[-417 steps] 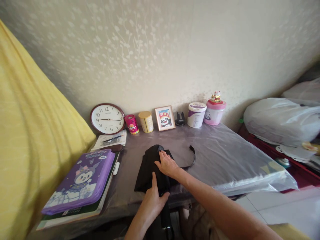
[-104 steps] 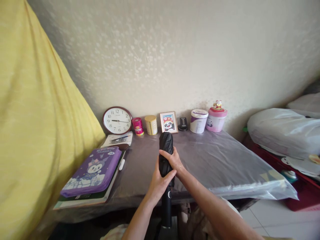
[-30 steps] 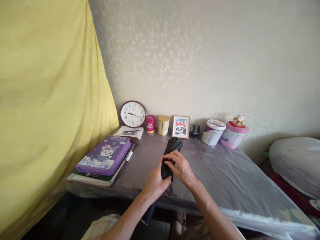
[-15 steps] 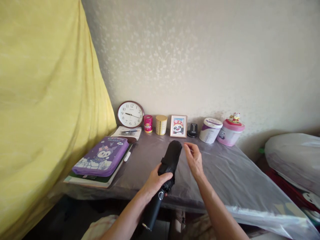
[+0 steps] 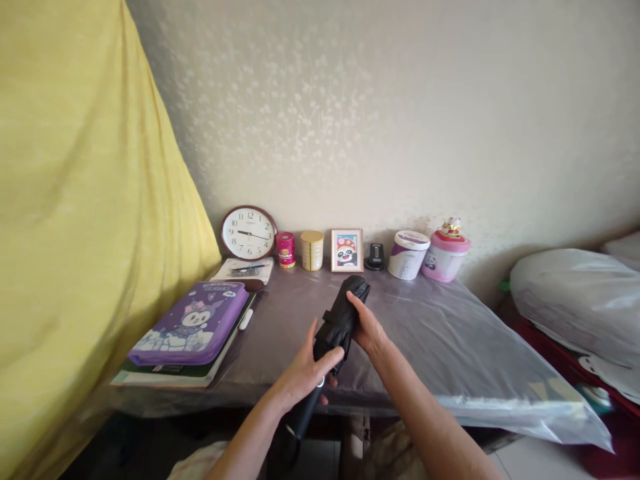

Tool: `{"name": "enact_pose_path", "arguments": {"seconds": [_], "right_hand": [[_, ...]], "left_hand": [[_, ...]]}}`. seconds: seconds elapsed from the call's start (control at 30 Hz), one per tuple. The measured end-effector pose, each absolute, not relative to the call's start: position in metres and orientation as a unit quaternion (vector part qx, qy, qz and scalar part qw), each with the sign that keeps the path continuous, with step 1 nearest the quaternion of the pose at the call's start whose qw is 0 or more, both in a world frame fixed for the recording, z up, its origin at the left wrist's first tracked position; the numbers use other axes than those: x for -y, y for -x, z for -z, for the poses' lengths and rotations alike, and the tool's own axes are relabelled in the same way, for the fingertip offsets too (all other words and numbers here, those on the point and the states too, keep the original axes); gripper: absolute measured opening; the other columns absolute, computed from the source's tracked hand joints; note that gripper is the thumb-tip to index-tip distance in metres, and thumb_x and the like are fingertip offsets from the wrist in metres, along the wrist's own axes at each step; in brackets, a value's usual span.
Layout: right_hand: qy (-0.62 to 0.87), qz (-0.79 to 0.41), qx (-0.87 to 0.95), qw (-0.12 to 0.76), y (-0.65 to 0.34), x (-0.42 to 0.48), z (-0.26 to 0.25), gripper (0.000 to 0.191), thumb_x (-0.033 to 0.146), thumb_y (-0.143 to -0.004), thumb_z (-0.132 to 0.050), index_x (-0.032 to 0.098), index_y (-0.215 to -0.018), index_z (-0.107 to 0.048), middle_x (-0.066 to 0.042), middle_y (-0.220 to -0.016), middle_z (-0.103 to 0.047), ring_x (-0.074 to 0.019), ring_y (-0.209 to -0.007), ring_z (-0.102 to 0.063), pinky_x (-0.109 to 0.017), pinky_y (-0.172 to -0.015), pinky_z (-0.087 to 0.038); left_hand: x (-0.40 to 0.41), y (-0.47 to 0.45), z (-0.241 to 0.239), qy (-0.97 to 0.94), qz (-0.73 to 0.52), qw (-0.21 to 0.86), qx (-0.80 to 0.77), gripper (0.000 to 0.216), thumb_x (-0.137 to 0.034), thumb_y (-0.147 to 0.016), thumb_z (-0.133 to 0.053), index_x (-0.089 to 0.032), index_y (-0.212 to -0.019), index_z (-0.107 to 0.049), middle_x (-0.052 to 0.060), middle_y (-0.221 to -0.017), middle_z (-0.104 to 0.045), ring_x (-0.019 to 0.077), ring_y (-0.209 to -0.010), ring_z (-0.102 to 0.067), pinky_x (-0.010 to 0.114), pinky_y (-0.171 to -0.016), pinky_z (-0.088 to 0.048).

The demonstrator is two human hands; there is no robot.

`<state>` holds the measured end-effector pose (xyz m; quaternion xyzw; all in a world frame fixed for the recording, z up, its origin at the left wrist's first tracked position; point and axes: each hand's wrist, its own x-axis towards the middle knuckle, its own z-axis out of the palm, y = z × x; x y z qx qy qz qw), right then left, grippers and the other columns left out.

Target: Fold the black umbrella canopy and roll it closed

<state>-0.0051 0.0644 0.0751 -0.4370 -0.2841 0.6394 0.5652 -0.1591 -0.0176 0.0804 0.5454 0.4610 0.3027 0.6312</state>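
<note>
A folded black umbrella [image 5: 336, 333] slants over the table's front edge, its canopy end pointing away from me and its handle toward my lap. My left hand [image 5: 313, 363] is wrapped around the lower canopy, just above the handle, with the thumb on top. Against the canopy's right side, near the far end, rests my right hand [image 5: 367, 325]. Its thumb lies on top, while its other fingers are hidden behind the fabric.
On the left, a purple zip case [image 5: 193, 323] lies on books. Along the wall stand a clock [image 5: 249, 232], a pink tin [image 5: 286, 250], a yellow tin [image 5: 313, 251], a panda picture frame [image 5: 347, 250], a black stapler-like object [image 5: 375, 256] and two tubs [image 5: 409, 256]. Plastic sheeting [image 5: 445, 347] covers the table.
My right hand has moved from beside the umbrella's tip onto its canopy. My left hand keeps its hold. The view has shifted slightly to the right.
</note>
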Motion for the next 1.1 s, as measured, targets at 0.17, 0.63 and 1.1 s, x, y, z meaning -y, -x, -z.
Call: {"name": "enact_pose_path", "arguments": {"seconds": [0.17,0.63,1.1], "right_hand": [[0.480,-0.571,0.318,0.585,-0.010,-0.073,-0.066,0.029,0.045,-0.076,-0.059,0.017,-0.083,-0.057,-0.007,-0.076,-0.066,-0.0214,-0.073,-0.066,-0.036,-0.072,-0.056],[0.514,-0.243,0.670,0.478,-0.021,-0.064,-0.074,0.022,0.024,-0.074,-0.057,0.021,-0.093,-0.067,-0.004,-0.092,-0.067,-0.0181,-0.081,-0.060,-0.035,-0.084,-0.045],[0.512,-0.207,0.747,0.370,-0.028,-0.068,-0.062,0.026,0.013,-0.073,-0.052,0.022,-0.090,-0.069,-0.001,-0.084,-0.070,-0.0147,-0.074,-0.062,-0.028,-0.071,-0.048]], "left_hand": [[0.019,0.156,-0.061,-0.730,-0.263,0.343,-0.530,0.089,-0.022,-0.077,-0.058,-0.024,-0.145,0.000,0.012,-0.108,-0.064,0.0238,-0.087,-0.063,0.031,-0.073,-0.045],[0.016,0.165,-0.052,-0.792,-0.142,0.160,-0.571,0.071,-0.017,-0.082,-0.045,-0.029,-0.144,-0.010,0.009,-0.098,-0.063,0.0232,-0.085,-0.063,0.028,-0.070,-0.041],[0.013,0.167,-0.043,-0.730,-0.208,0.322,-0.566,0.073,-0.016,-0.075,-0.051,-0.026,-0.142,-0.023,0.002,-0.077,-0.064,0.0150,-0.062,-0.059,0.024,-0.060,-0.041]]}}
